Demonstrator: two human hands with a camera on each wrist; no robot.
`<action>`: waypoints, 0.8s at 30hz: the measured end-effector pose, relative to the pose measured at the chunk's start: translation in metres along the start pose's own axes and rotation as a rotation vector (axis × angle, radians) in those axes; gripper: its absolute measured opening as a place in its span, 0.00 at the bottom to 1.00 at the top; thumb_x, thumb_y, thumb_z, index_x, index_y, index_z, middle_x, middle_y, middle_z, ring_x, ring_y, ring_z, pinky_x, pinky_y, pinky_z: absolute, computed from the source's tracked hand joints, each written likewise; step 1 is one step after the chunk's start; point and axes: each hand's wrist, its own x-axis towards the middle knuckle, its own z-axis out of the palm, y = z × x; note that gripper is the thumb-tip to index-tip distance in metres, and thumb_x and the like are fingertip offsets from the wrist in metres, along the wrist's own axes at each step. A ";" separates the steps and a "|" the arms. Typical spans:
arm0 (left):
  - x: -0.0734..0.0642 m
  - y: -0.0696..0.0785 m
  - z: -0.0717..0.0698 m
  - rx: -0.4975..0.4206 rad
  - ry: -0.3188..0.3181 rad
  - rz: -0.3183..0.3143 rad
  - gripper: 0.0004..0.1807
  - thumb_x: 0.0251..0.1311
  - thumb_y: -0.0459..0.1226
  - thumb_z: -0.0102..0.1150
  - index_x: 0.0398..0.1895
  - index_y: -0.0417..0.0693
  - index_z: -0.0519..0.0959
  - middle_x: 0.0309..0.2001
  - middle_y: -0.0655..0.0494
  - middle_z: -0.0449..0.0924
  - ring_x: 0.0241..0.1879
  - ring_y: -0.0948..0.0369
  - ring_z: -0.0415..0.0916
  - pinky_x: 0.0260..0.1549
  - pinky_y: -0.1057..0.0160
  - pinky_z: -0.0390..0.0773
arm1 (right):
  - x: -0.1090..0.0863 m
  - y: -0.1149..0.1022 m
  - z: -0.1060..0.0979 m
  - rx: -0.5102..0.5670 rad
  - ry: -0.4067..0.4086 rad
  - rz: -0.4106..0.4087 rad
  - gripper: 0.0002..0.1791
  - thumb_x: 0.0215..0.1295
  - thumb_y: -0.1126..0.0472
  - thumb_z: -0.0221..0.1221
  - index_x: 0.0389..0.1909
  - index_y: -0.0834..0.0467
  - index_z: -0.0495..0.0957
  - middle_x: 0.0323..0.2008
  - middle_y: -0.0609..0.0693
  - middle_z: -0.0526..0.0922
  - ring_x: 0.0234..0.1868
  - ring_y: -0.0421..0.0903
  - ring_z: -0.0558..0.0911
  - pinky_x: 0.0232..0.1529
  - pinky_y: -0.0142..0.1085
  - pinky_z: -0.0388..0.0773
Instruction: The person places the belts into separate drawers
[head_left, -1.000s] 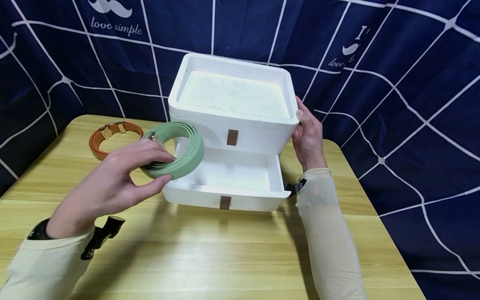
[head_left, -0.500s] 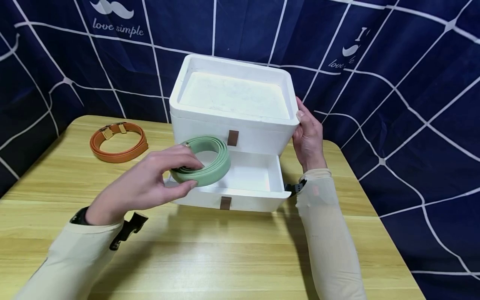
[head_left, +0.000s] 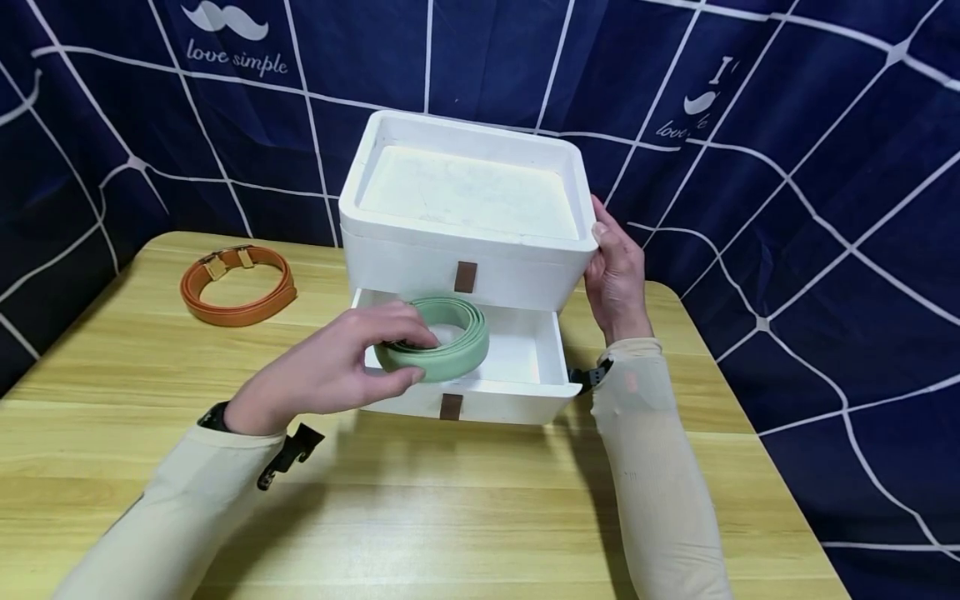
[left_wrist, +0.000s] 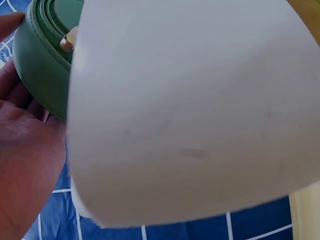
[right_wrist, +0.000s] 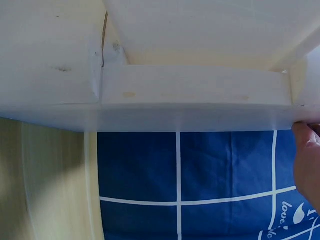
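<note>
One stitched, pale-green coiled belt (head_left: 456,362) is pinched in the left grip (head_left: 337,360), the right grip (head_left: 618,279) holding white drawers (head_left: 405,263).

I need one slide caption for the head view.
Left hand holding coiled green belt at open drawer; right hand on white cabinet.

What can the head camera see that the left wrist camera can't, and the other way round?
Only the head view: the orange belt, the right hand and two brown tabs.
Only the left wrist view: stitching along the green belt and the palm side of the left hand.
Both: green belt, left hand, white drawer box, blue cloth.
</note>
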 end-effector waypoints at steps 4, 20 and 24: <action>0.003 -0.004 0.003 -0.020 -0.015 -0.029 0.13 0.57 0.28 0.64 0.46 0.43 0.82 0.42 0.61 0.79 0.41 0.61 0.72 0.32 0.65 0.79 | -0.001 -0.001 0.001 -0.003 0.006 0.010 0.28 0.67 0.64 0.55 0.67 0.66 0.68 0.66 0.58 0.70 0.63 0.51 0.72 0.60 0.34 0.75; 0.012 -0.018 0.010 0.073 -0.086 -0.115 0.14 0.59 0.30 0.65 0.49 0.41 0.83 0.46 0.57 0.79 0.43 0.61 0.72 0.36 0.64 0.80 | -0.002 -0.002 0.001 -0.035 -0.018 -0.012 0.28 0.68 0.64 0.53 0.68 0.66 0.66 0.67 0.58 0.70 0.61 0.51 0.74 0.57 0.32 0.77; 0.015 -0.020 0.010 0.095 -0.109 -0.130 0.14 0.59 0.31 0.66 0.49 0.41 0.83 0.44 0.57 0.79 0.42 0.60 0.72 0.35 0.64 0.79 | -0.001 -0.002 0.000 -0.018 -0.011 -0.003 0.28 0.67 0.64 0.54 0.68 0.66 0.67 0.66 0.58 0.70 0.62 0.51 0.73 0.58 0.33 0.77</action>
